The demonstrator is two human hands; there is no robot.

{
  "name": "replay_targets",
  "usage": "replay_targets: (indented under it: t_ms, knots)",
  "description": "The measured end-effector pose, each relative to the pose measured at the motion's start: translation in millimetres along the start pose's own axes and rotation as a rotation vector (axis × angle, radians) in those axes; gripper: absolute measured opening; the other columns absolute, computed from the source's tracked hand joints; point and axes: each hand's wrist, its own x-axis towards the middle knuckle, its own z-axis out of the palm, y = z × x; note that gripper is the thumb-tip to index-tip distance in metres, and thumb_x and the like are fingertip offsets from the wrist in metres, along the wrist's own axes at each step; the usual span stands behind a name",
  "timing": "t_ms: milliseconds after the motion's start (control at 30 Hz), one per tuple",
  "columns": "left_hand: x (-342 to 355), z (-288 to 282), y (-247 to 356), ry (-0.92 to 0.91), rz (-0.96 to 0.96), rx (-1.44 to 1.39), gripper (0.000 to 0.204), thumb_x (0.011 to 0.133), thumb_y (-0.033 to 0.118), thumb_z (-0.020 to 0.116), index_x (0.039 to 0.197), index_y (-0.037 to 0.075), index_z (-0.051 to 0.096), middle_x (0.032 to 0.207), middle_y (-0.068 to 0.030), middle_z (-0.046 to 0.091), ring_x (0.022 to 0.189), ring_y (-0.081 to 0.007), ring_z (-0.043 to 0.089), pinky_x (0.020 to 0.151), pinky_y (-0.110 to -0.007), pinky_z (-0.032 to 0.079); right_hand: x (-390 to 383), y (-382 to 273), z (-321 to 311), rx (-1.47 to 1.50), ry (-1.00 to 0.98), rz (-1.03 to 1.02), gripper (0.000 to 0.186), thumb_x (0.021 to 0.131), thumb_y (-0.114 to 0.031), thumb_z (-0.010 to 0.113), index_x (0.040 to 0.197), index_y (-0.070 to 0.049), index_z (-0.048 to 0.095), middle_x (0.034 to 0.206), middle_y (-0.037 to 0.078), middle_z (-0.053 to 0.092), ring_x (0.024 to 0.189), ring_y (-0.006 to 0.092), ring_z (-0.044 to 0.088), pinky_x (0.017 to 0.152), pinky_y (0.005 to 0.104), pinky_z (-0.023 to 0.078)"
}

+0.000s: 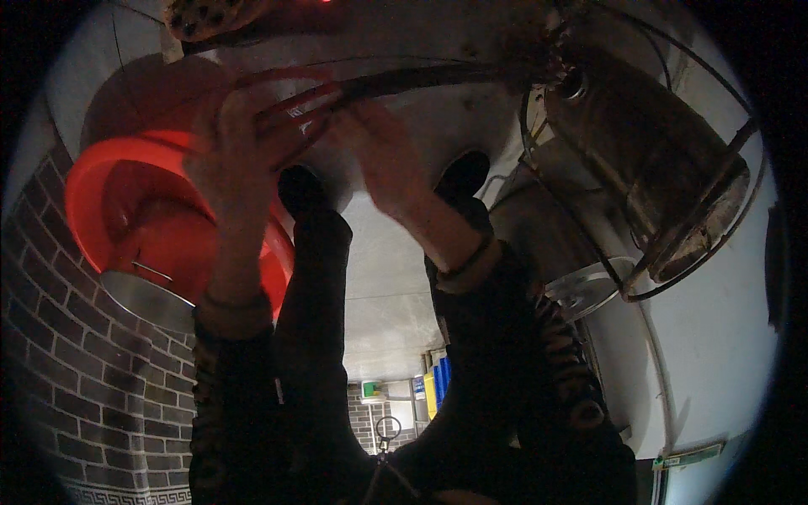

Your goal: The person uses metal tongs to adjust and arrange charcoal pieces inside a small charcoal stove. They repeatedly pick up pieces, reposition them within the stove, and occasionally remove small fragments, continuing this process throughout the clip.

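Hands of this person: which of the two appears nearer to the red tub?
The left hand: in the picture it overlaps the red tub, whereas the right hand is farther to the right, clear of it.

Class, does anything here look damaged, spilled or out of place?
The dark cylinder at the right looks odd: its surface is blotched brown, perhaps rust or grime. No spill shows in this dim view.
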Motion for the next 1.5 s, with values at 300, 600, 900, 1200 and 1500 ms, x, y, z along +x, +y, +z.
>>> replay_targets:
  t_ms: [300, 600, 900, 1200, 1500]
  knots:
    - [44, 53, -51, -0.178, 0.333, 0.333, 0.022, 0.09, 0.022, 0.048, 0.101, 0.007, 0.06, 0.091, -0.0117, 0.062, 0.073, -0.0254, 0.061, 0.063, -0.037, 0.049, 49, 49, -68, -0.541, 0.078, -0.42, 0.014, 0.09, -0.021, 0.052, 0.098, -0.009, 0.053, 0.096, 0.004, 0.057, 0.086, 0.0187, 0.055, 0.079, 0.032, 0.047]
    - [38, 119, -71, -0.178, 0.289, 0.211, 0.023, 0.092, 0.022, 0.049, 0.103, 0.004, 0.059, 0.099, -0.0098, 0.058, 0.081, -0.0186, 0.059, 0.069, -0.032, 0.049, 60, 22, -131, 0.011, 0.264, -0.055, 0.014, 0.089, -0.019, 0.054, 0.098, -0.008, 0.054, 0.089, 0.003, 0.057, 0.077, 0.0153, 0.054, 0.074, 0.0329, 0.047]
    - [-30, -5, 1, 0.01, 0.052, 0.023, 0.024, 0.09, 0.019, 0.053, 0.103, -0.001, 0.057, 0.096, -0.01, 0.061, 0.076, -0.0182, 0.06, 0.056, -0.033, 0.048, -7, 12, -15, 0.137, -0.04, 0.136, 0.016, 0.092, -0.014, 0.047, 0.102, -0.004, 0.053, 0.088, 0.002, 0.058, 0.08, 0.0112, 0.052, 0.076, 0.0272, 0.044]
    - [32, 23, -51, -0.093, 0.964, 0.67, 0.03, 0.076, 0.014, 0.059, 0.105, 0.008, 0.058, 0.09, -0.0134, 0.058, 0.076, -0.0303, 0.058, 0.061, -0.039, 0.049, 22, 36, -35, 0.193, 0.143, -0.029, 0.014, 0.088, -0.015, 0.052, 0.099, -0.007, 0.055, 0.095, 0.005, 0.055, 0.083, 0.0158, 0.054, 0.075, 0.0295, 0.047]
    - [8, 142, -110, -0.165, 0.223, -0.084, 0.028, 0.088, 0.024, 0.051, 0.101, 0.001, 0.059, 0.09, -0.0116, 0.059, 0.075, -0.0245, 0.058, 0.07, -0.035, 0.048, 56, 53, -158, 0.162, 0.227, -0.013, 0.012, 0.089, -0.016, 0.051, 0.091, -0.005, 0.056, 0.088, 0.005, 0.058, 0.081, 0.0167, 0.056, 0.072, 0.0291, 0.048]
